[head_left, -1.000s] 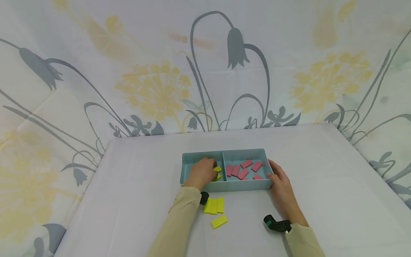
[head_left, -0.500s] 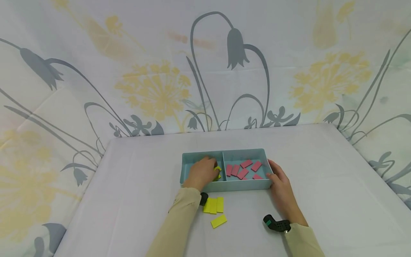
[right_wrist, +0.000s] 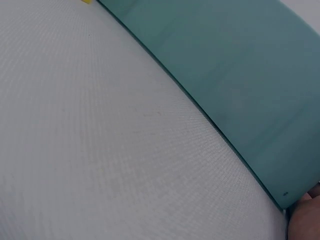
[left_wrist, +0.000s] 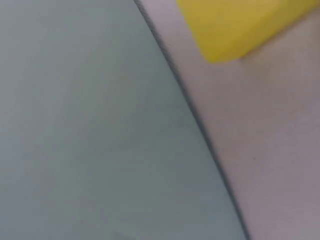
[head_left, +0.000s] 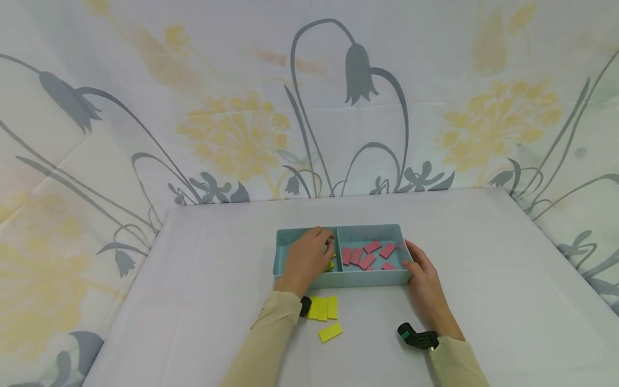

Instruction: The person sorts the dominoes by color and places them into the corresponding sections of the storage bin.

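A light blue box (head_left: 367,278) with two compartments stands on the white table. My left hand (head_left: 306,259) reaches into its left compartment, fingers bent down close to the divider. Yellow tiles (head_left: 331,265) show partly beside the fingers; whether the fingertips pinch one is hidden. At the box's right end my right hand (head_left: 425,282) grips the wall, with the thumb at the rim and the fingers along the outside. Several pink tiles (head_left: 373,246) lie scattered in the right compartment. In the right wrist view, part of the right hand (right_wrist: 305,220) meets the box corner (right_wrist: 285,197).
In front of the box, several yellow tiles (head_left: 322,309) lie side by side, partly behind the left wrist's camera. A single yellow tile (head_left: 331,332) lies nearer on the table (head_left: 217,312). A flower-patterned cloth (head_left: 319,107) hangs behind the table.
My left hand has lifted slightly and shifted towards the divider, its fingers moving off the yellow tile they covered. The right hand stays on the box's end.
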`<state>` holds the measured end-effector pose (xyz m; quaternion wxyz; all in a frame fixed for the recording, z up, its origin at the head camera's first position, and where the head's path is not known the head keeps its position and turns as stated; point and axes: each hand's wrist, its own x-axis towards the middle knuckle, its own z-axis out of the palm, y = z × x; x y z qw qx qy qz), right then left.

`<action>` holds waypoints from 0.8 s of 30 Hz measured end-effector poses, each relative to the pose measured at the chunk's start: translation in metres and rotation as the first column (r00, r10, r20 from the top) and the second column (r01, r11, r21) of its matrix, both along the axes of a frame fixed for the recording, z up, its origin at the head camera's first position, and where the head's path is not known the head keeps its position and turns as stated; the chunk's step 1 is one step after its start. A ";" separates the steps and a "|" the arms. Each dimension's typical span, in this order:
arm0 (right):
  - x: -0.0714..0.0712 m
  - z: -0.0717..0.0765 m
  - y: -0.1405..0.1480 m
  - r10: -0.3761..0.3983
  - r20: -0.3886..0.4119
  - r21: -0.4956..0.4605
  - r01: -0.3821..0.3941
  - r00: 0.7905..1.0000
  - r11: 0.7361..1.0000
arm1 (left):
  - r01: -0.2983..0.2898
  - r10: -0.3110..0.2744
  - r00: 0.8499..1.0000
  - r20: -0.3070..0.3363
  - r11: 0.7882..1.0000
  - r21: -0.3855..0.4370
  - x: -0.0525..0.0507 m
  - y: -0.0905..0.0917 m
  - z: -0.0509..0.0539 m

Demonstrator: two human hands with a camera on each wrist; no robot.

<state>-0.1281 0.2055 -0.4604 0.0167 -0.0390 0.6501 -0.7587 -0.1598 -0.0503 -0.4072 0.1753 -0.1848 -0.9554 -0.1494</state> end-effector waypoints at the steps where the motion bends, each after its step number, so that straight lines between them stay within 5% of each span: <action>1: 0.000 0.000 0.000 -0.002 -0.001 0.006 0.002 1.000 1.000 | 0.015 -0.014 0.999 -0.035 1.000 0.019 0.000 -0.001 0.000; 7: -0.002 -0.002 -0.005 0.010 -0.003 -0.005 -0.010 1.000 1.000 | 0.066 -0.050 0.990 -0.135 0.991 0.117 0.003 -0.010 0.000; 13: 0.000 0.001 -0.005 0.010 0.005 -0.016 -0.010 1.000 1.000 | 0.108 -0.080 0.987 -0.138 0.973 0.206 0.009 -0.013 0.004; 22: 0.001 0.002 0.000 0.002 0.013 -0.012 -0.002 1.000 1.000 | 0.100 -0.074 0.994 -0.075 0.889 0.446 0.026 -0.012 0.004; 24: 0.001 0.001 0.001 0.003 0.016 -0.018 -0.003 1.000 1.000 | 0.090 -0.073 0.996 -0.053 0.858 0.506 0.032 -0.012 0.003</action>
